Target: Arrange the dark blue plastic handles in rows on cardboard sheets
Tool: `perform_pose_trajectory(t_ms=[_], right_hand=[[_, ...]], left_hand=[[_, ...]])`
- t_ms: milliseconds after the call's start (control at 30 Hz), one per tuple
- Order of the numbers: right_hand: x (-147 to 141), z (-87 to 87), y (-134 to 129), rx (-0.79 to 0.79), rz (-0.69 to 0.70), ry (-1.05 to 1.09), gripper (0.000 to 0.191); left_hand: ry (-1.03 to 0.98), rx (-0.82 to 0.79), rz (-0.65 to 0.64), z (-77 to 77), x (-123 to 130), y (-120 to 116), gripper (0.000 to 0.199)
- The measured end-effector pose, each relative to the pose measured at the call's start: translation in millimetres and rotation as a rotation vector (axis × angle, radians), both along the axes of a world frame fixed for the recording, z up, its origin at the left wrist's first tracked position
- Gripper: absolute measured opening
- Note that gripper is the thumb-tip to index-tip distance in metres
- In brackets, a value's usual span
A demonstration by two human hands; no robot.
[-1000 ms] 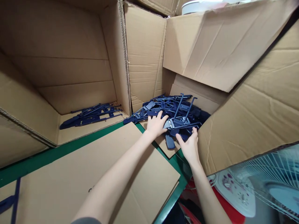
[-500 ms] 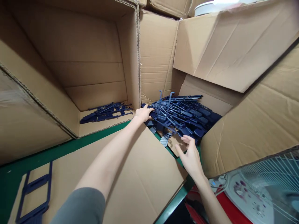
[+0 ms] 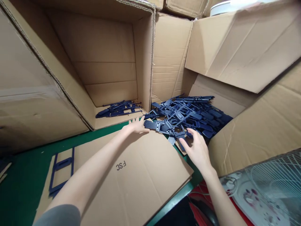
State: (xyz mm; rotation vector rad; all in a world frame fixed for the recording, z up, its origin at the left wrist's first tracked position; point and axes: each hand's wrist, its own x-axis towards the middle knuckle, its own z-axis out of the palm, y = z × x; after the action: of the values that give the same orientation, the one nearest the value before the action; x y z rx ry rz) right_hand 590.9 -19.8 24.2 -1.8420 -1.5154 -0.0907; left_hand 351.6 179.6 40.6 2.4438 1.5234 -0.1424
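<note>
My left hand [image 3: 135, 126] is at the far edge of a cardboard sheet, its fingers spread and stretched forward. Its thumb side touches the rounded, ribbed end of a dark blue plastic part [image 3: 151, 125]. That part runs right, among other pieces, toward my right hand [image 3: 198, 150]. There, thumb and fingers curl around a dark blue plastic piece [image 3: 180, 135] at the near edge of the pile. Where one piece ends and another begins is hard to see. The heap of dark blue plastic parts [image 3: 202, 114], tangled frames with flat pads, lies just beyond both hands.
An open cardboard box [image 3: 113, 47] on its side holds several blue frames [image 3: 119, 108]. Another blue frame [image 3: 62, 163] lies on the cardboard sheet [image 3: 145, 179] over the green table [image 3: 21, 179]. Tall cardboard walls [image 3: 254, 131] and a fan guard [image 3: 277, 179] stand right.
My left hand has moved left and toward me, away from the pile. The frame parts that stood up beside it now lie lower. My right hand has closed in on the pile's edge.
</note>
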Motion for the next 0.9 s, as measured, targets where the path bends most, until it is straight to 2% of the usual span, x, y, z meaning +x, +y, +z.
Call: perform_pose_trajectory(t_ms=[100,200,300,400,500,667,767,900], right_hand=[[-10,0.7,13,-0.125,0.037,-0.183,0.062],[-21,-4.9,21,-0.216,0.040,-0.305,0.046],[-28,-13.3,23,-0.233,0.072,-0.340,0.031],[-32,-18.2,25,-0.236,0.094,-0.343,0.025],[-33,-16.6,31,-0.241,0.096,-0.350,0.025],[-29,-1.2,44,-0.240,0.073,-0.337,0.022],[-22,14.9,47,-0.234,0.047,-0.302,0.022],[-7,39.7,48,-0.193,0.038,-0.199,0.021]], left_hand=[[-0.017,-0.013,0.037,-13.5,-16,-12,0.105],[-0.084,0.041,0.015,-21.6,-23,-22,0.094],[-0.152,0.086,-0.030,-24.7,-25,-32,0.089],[-0.190,0.085,-0.070,-26.1,-25,-42,0.096],[-0.203,0.094,-0.051,-27.9,-25,-48,0.105],[-0.186,0.155,0.057,-31.3,-28,-47,0.092],[-0.179,0.187,0.117,-31.3,-30,-50,0.083],[-0.192,0.269,0.161,-24.9,-27,-66,0.074]])
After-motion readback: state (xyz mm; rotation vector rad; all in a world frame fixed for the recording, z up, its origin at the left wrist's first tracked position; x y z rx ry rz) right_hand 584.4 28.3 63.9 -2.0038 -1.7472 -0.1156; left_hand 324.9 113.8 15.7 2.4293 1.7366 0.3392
